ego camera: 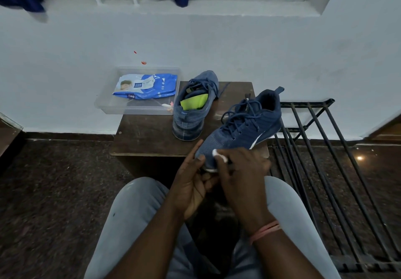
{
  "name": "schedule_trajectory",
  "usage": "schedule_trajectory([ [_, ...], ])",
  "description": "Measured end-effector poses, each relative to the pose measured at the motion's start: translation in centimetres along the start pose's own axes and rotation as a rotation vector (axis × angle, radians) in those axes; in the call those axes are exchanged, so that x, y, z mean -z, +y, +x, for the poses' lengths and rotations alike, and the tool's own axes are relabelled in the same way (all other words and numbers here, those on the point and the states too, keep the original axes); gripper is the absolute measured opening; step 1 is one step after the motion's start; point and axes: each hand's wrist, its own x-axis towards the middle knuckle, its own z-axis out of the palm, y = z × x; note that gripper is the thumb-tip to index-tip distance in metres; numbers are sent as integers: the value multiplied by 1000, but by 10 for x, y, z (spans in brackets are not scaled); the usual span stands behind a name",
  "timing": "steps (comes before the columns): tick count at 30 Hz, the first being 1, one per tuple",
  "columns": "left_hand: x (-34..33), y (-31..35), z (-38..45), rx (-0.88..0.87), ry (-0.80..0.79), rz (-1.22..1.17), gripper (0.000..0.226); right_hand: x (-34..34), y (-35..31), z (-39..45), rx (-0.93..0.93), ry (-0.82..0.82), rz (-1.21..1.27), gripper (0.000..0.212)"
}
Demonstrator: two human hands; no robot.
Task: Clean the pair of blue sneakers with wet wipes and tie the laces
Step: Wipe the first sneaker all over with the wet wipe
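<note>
One blue sneaker (245, 124) lies tilted at the right front corner of the small brown table (149, 135), its toe over the edge toward me and its laces loose. My left hand (193, 183) grips the toe from below and the left. My right hand (240, 174) pinches a white wet wipe (219, 154) against the toe. The second blue sneaker (193, 105) stands upright on the table, heel toward me, with a green insole showing inside and its laces untied.
A clear plastic tray (108, 105) holding a blue pack of wet wipes (145, 86) sits at the table's back left against the white wall. A black metal rack (325, 159) lies on the dark floor to the right. My knees are below the table edge.
</note>
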Motion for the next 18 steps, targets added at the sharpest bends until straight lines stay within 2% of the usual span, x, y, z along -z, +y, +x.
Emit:
schedule_trajectory([
  [2, -3, -1, -1, 8, -5, 48, 69, 3, 9, 8, -114, 82, -37, 5],
  [3, -4, -1, -1, 11, -9, 55, 70, 2, 7, 8, -112, 81, -29, 4],
  [6, -2, 1, -2, 16, -4, 15, 86, -6, -14, -10, -1, -41, 29, 9],
  [8, -1, 1, -3, 10, 8, -2, 89, -9, -13, -11, 11, -67, 34, 9],
  [13, -3, -3, -2, -2, 3, 75, 61, -2, -2, 15, -50, 114, -115, 14],
  [15, -3, -3, -4, -9, -2, 73, 60, -5, -9, 4, -2, 62, -130, 12],
  [18, -3, -1, -6, -13, 23, 47, 64, -7, -17, -17, -43, -39, -43, 9],
])
